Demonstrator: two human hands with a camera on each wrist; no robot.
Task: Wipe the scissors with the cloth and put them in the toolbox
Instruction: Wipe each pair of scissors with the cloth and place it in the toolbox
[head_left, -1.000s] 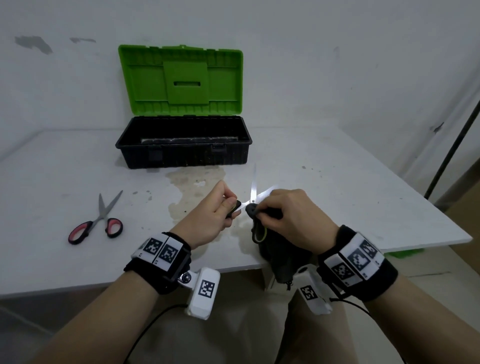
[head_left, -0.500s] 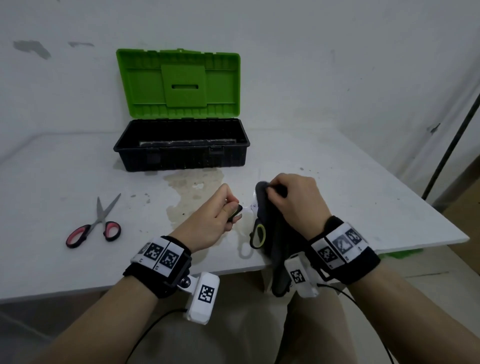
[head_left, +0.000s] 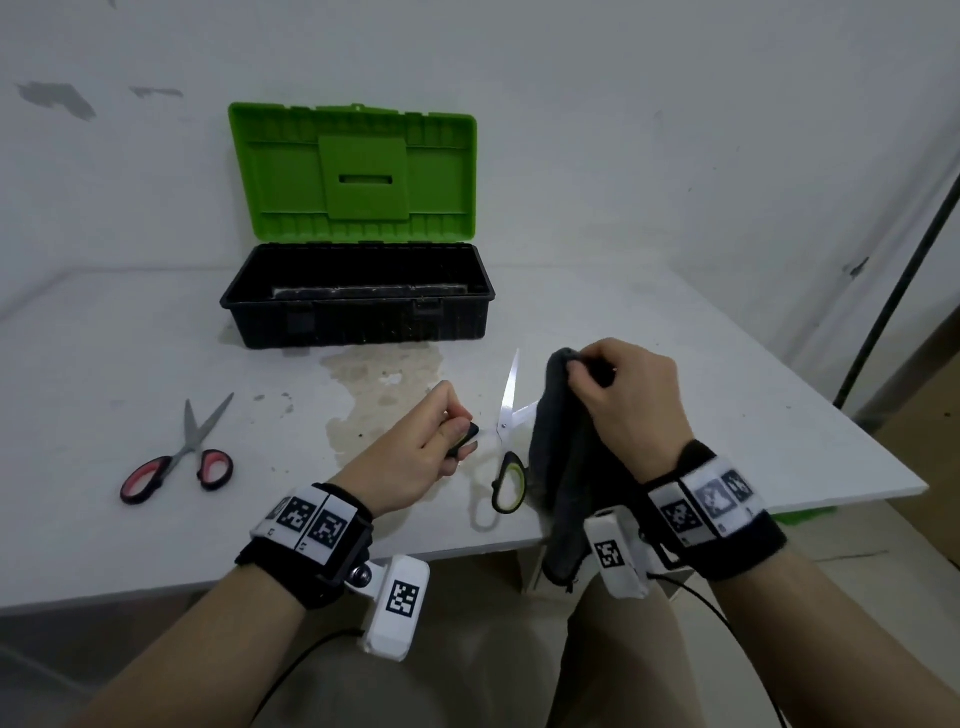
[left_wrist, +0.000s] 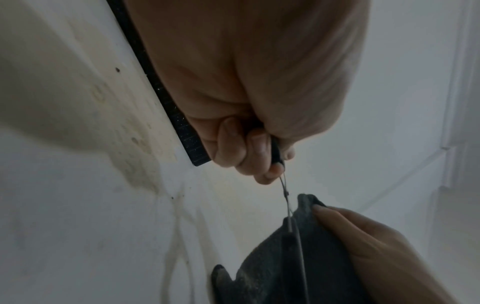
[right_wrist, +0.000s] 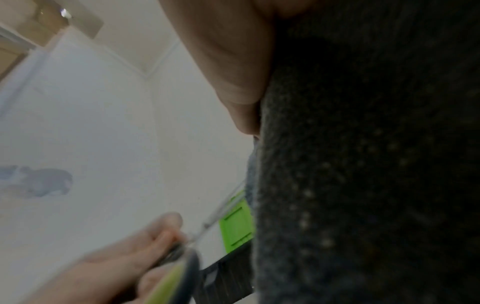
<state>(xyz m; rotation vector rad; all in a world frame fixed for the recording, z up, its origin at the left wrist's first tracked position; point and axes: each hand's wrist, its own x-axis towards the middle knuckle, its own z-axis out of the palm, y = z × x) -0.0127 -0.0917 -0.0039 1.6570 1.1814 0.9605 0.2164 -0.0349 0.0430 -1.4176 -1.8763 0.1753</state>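
Observation:
Black scissors with yellow-green handle lining (head_left: 509, 415) are held spread apart above the table's front edge. My left hand (head_left: 441, 441) grips one handle loop; in the left wrist view the fingers (left_wrist: 249, 152) curl round it. The other loop (head_left: 509, 480) hangs free. My right hand (head_left: 623, 395) pinches a dark grey cloth (head_left: 566, 467) folded over one blade; the other blade (head_left: 511, 387) points up, bare. The cloth (right_wrist: 363, 164) fills the right wrist view. The toolbox (head_left: 358, 306), black with a green lid raised, stands behind.
A second pair of scissors with red-and-black handles (head_left: 176, 457) lies on the white table (head_left: 104, 519) to the left. A brownish stain (head_left: 384, 379) marks the table before the toolbox. A dark pole (head_left: 893, 301) leans at the right, past the table's edge.
My right hand with the cloth has slid from the pivot up along one blade, away from me. The left hand keeps hold of the handle loop in about the same place.

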